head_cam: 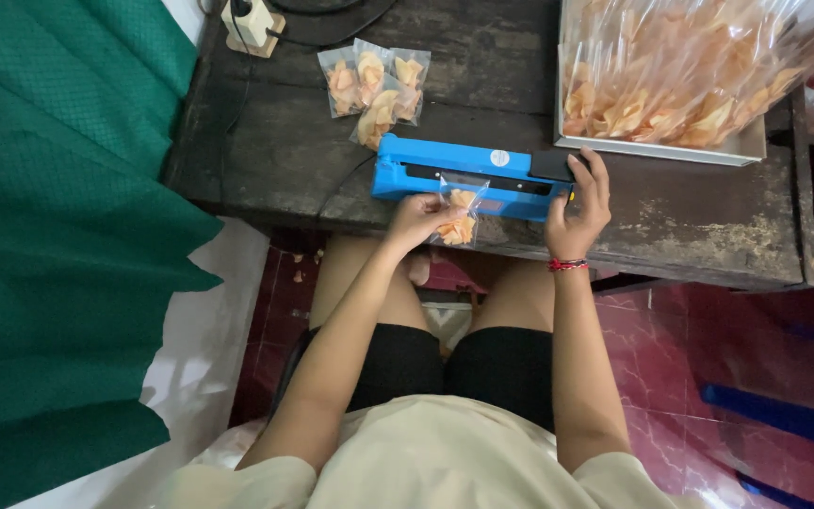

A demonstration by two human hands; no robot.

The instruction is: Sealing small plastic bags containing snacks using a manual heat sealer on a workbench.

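The left hand [416, 219] fingers pinch a small chip bag [461, 215] at the blue sealer [468, 176]. The right hand [577, 203] presses its end. Beyond them, four bags [376, 83] lie sealed; a tray [657, 147] holds many more.

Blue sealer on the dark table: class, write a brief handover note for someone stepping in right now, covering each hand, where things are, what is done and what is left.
Left hand: holds a small clear bag of orange crisps with its top in the blue sealer.
Right hand: rests on the sealer's right end.
Done: four small bags lie together behind the sealer.
Left: many bags of crisps fill the metal tray at the table's right; whether those are sealed cannot be told.
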